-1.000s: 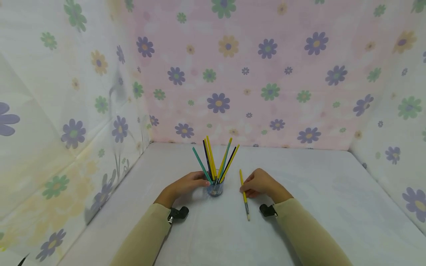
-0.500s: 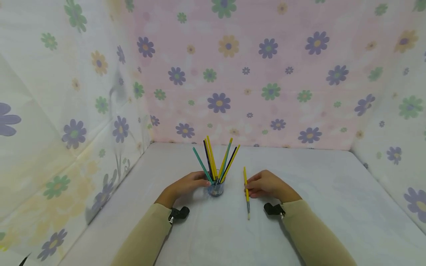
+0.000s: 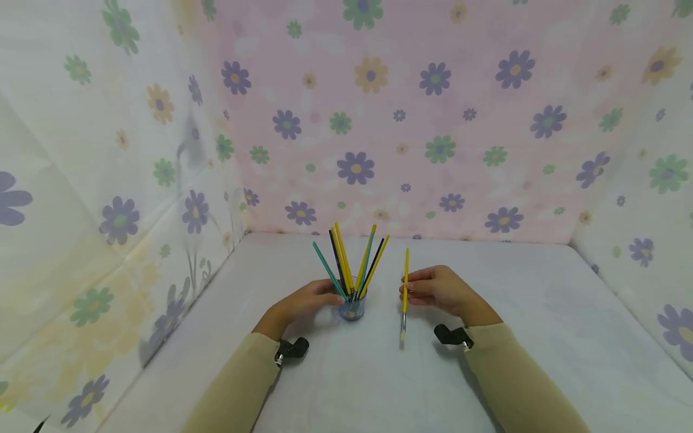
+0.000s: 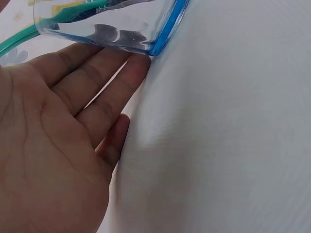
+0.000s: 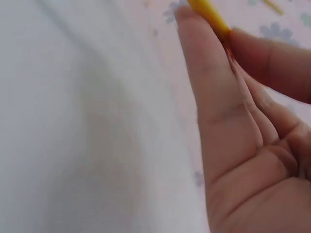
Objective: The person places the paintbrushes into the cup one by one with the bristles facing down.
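My right hand point(image 3: 441, 288) pinches a yellow paintbrush point(image 3: 405, 294) between thumb and fingers. The brush stands near upright in the head view, its pale bristles pointing down. A clear cup with a bluish base point(image 3: 352, 311) holds several paintbrushes point(image 3: 346, 258) in yellow, teal and dark colours, handles up. My left hand point(image 3: 304, 304) holds this cup from the left, thumb at the near side and fingers reaching behind. In the left wrist view, the fingers point(image 4: 104, 80) lie against the cup's wall. A piece of the yellow handle point(image 5: 210, 17) shows between thumb and fingertip in the right wrist view.
White cloth covers the table point(image 3: 520, 300). A pink flowered curtain point(image 3: 400, 132) rises behind it, with pale flowered sheets point(image 3: 65, 150) at both sides. Black wrist cameras point(image 3: 292, 347) sit at both sleeves.
My right hand has lifted the yellow paintbrush and moved it a little to the right and away from me, turning it more upright. My left hand and the cup stay in place.
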{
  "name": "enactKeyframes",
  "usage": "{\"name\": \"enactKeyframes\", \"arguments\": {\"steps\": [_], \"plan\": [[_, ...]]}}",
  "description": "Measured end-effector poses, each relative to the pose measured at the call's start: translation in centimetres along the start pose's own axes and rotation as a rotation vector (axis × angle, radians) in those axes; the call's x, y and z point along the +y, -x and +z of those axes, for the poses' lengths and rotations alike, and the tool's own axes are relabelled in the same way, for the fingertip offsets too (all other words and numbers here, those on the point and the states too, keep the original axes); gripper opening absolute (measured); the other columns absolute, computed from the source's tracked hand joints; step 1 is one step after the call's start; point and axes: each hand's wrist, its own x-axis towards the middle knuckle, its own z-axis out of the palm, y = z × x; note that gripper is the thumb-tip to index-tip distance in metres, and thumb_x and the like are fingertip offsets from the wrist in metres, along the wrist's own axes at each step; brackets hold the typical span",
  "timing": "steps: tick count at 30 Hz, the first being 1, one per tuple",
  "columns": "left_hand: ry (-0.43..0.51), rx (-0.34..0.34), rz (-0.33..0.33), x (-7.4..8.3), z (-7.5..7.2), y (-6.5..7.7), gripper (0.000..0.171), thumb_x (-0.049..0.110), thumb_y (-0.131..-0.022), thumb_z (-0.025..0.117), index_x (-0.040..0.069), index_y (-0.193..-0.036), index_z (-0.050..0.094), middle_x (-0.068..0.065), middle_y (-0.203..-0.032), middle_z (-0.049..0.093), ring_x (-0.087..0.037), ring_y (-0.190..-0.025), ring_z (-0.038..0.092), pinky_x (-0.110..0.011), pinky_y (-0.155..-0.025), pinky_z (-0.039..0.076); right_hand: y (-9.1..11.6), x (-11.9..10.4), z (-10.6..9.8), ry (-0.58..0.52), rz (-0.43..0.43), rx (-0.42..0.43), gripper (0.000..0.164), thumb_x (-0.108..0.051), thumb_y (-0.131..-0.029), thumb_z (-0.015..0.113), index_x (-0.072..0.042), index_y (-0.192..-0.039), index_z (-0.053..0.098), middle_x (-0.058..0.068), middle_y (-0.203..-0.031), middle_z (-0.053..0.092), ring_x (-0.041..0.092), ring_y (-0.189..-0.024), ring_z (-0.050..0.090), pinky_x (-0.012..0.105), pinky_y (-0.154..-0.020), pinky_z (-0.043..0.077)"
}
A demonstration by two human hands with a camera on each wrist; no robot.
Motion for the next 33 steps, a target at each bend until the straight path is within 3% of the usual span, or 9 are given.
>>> {"name": "enactKeyframes", "arguments": {"steps": [4, 13, 21, 26, 33], "plan": [[-0.024, 0.005, 0.006, -0.3, 0.4, -0.1, 0.060, 0.047, -0.095, 0.068, 0.012, -0.142, 0.059, -0.002, -0.137, 0.066, -0.026, -0.138, 0.053, -0.056, -0.122, 0.032, 0.9, -1.0, 0.4, 0.002, -0.094, 0.046, 0.039, -0.008, -0.100, 0.067, 0.008, -0.135, 0.057, 0.029, -0.130, 0.067, 0.025, -0.103, 0.076, 0.037, -0.089, 0.062], [-0.029, -0.016, 0.065, 0.2, 0.8, -0.2, 0.058, 0.046, -0.096, 0.069, 0.013, -0.142, 0.059, -0.001, -0.133, 0.068, -0.022, -0.132, 0.058, -0.053, -0.121, 0.036, 2.5, -3.8, 2.3, 0.055, -0.321, 0.200, 0.036, -0.020, -0.098, 0.074, -0.002, -0.127, 0.063, 0.018, -0.121, 0.074, 0.025, -0.107, 0.076, 0.043, -0.092, 0.060], [-0.054, -0.030, 0.044, 1.2, 1.5, -0.7, 0.063, 0.053, -0.095, 0.069, 0.015, -0.144, 0.056, 0.000, -0.138, 0.065, -0.023, -0.136, 0.055, -0.054, -0.121, 0.035, 3.0, -4.8, 4.3, 0.127, -0.542, 0.324, 0.033, -0.026, -0.094, 0.079, -0.004, -0.117, 0.069, 0.015, -0.110, 0.075, 0.026, -0.099, 0.077, 0.035, -0.083, 0.063], [-0.083, -0.022, 0.014, 1.8, 2.1, -0.7, 0.065, 0.059, -0.092, 0.069, 0.021, -0.143, 0.056, 0.003, -0.139, 0.065, -0.025, -0.140, 0.053, -0.057, -0.121, 0.034, 3.1, -4.8, 5.3, 0.201, -0.627, 0.336, 0.030, -0.024, -0.094, 0.079, -0.005, -0.115, 0.070, 0.013, -0.108, 0.074, 0.029, -0.096, 0.077, 0.032, -0.079, 0.063], [-0.147, -0.007, -0.027, 2.9, 3.0, -0.2, 0.061, 0.067, -0.091, 0.065, 0.028, -0.137, 0.057, 0.007, -0.133, 0.066, -0.025, -0.140, 0.051, -0.060, -0.119, 0.035, 2.9, -4.2, 6.2, 0.304, -0.633, 0.333, 0.026, -0.027, -0.094, 0.079, -0.010, -0.112, 0.071, 0.008, -0.106, 0.073, 0.026, -0.091, 0.078, 0.029, -0.077, 0.063]]}}
